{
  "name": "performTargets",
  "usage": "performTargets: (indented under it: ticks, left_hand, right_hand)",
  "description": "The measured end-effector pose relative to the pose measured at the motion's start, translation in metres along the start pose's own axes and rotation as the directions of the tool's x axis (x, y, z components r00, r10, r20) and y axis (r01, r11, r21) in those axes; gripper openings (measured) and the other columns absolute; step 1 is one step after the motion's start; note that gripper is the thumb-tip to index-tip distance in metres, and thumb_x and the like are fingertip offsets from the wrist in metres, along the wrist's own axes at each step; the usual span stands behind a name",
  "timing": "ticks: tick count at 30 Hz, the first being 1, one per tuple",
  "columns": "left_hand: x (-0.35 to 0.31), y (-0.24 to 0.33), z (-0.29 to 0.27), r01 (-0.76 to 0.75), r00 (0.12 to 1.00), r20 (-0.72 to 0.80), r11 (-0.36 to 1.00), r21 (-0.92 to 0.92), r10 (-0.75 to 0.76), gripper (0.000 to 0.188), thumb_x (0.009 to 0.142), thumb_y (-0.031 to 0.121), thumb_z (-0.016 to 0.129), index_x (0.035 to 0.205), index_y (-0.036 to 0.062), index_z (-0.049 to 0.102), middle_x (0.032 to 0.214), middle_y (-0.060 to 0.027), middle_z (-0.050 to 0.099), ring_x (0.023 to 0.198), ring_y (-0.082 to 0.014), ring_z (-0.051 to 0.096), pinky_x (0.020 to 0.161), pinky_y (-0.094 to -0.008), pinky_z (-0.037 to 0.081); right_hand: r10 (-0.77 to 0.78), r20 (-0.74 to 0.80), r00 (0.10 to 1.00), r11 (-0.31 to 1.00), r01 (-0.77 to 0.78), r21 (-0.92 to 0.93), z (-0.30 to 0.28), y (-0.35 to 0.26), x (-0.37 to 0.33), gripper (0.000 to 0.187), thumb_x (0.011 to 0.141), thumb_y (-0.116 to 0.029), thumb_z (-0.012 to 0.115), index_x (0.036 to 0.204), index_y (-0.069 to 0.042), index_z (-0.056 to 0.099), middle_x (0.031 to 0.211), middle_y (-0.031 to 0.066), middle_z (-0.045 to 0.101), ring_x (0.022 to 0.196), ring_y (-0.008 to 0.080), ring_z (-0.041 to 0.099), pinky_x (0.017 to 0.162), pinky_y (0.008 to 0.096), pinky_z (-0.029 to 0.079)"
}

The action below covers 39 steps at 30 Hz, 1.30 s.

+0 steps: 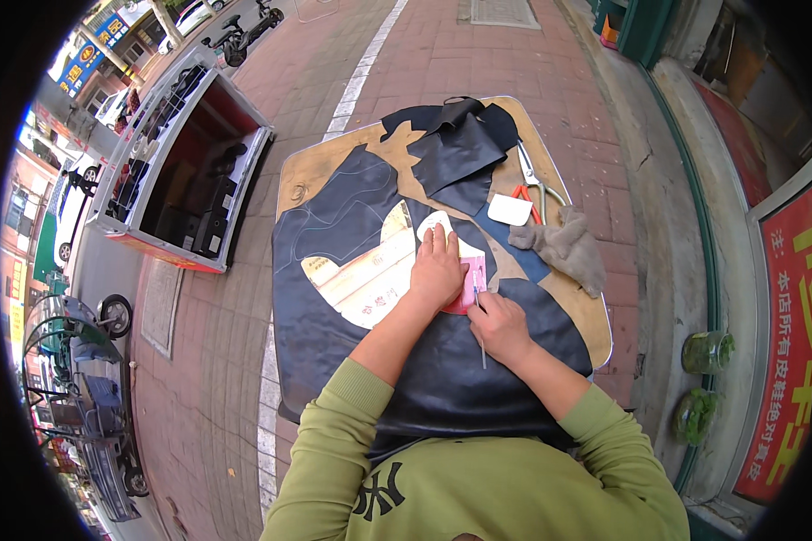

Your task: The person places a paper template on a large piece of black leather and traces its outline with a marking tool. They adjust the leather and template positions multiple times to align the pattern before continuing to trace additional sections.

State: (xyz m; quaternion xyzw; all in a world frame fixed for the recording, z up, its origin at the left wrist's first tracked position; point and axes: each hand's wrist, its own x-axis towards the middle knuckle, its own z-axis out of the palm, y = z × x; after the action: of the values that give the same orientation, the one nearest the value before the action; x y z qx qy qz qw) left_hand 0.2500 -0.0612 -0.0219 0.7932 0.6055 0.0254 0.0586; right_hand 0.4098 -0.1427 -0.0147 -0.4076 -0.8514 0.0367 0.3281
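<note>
My left hand [439, 268] lies with fingers stretched out, pressing down a pink and white card pattern piece [474, 270] on black leather [406, 361]. Between the closed fingers of my right hand [502, 330] is a thin pen-like marking tool [483, 354], its upper end at the pattern's right edge. Left of that, a larger cream card pattern [361, 279] lies on the same leather. Pale curved lines run across the leather's far left part. Part of the pink piece is hidden under my left hand.
Black leather scraps [460, 153] lie at the far side of the tan tabletop [311, 171]. To the right are scissors [527, 167], a white square [510, 210] and a grey cloth [568, 251]. Beyond the table stand an open-sided cart [189, 171] and plant jars [695, 417].
</note>
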Motion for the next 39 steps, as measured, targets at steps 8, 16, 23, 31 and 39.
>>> performTargets:
  ticks: [8,16,23,31,39]
  left_hand:
    - [-0.002,0.005,0.001,0.026,1.0,0.002,0.999,-0.026,-0.026,0.063,0.098,0.04,0.05,0.147,0.0017,0.04,0.151,-0.0296,0.033,0.139,-0.0434,0.033,0.115,-0.0428,0.031]
    - [-0.001,0.007,-0.001,0.028,1.0,0.007,0.999,0.019,-0.028,0.065,0.097,0.044,0.052,0.148,0.005,0.04,0.151,-0.0301,0.033,0.139,-0.0438,0.034,0.115,-0.0436,0.03]
    - [0.002,0.007,-0.009,0.027,0.997,0.074,0.998,0.058,-0.031,0.069,0.097,0.048,0.05,0.148,0.004,0.04,0.151,-0.0298,0.033,0.138,-0.0441,0.033,0.114,-0.0433,0.031]
    - [0.003,0.006,-0.017,0.003,0.994,0.11,0.997,0.082,-0.012,0.083,0.091,0.06,0.055,0.149,0.0038,0.038,0.151,-0.0313,0.032,0.138,-0.0453,0.034,0.115,-0.0433,0.03]
    - [0.005,0.007,-0.018,0.003,0.989,0.15,0.997,0.076,-0.014,0.096,0.083,0.068,0.06,0.15,0.0025,0.036,0.151,-0.0344,0.031,0.14,-0.0469,0.032,0.116,-0.0436,0.027]
  right_hand:
    - [-0.004,-0.002,1.0,1.0,0.004,0.004,-0.001,-0.001,0.001,0.013,0.071,-0.011,0.067,0.073,-0.009,0.054,0.077,0.0075,0.05,0.07,0.0245,0.058,0.056,0.0371,0.045]
    - [0.034,-0.039,0.999,0.999,-0.034,-0.012,-0.001,-0.001,0.0,0.013,0.069,-0.009,0.067,0.074,-0.008,0.055,0.079,0.0085,0.05,0.071,0.0251,0.058,0.057,0.038,0.046]
    - [0.014,-0.02,1.0,1.0,-0.014,-0.013,-0.002,-0.001,-0.002,0.009,0.072,-0.009,0.064,0.076,-0.008,0.056,0.079,0.0077,0.05,0.071,0.0244,0.058,0.057,0.0372,0.046]
    - [-0.071,0.035,0.997,0.997,0.071,-0.005,-0.01,-0.017,-0.014,0.008,0.077,-0.011,0.059,0.084,-0.007,0.061,0.083,0.0063,0.053,0.078,0.0218,0.057,0.066,0.0328,0.046]
    - [0.016,-0.061,0.998,0.999,-0.018,-0.039,-0.015,-0.021,-0.019,0.013,0.077,-0.014,0.065,0.088,-0.007,0.062,0.089,0.0071,0.058,0.087,0.0234,0.058,0.082,0.0392,0.046]
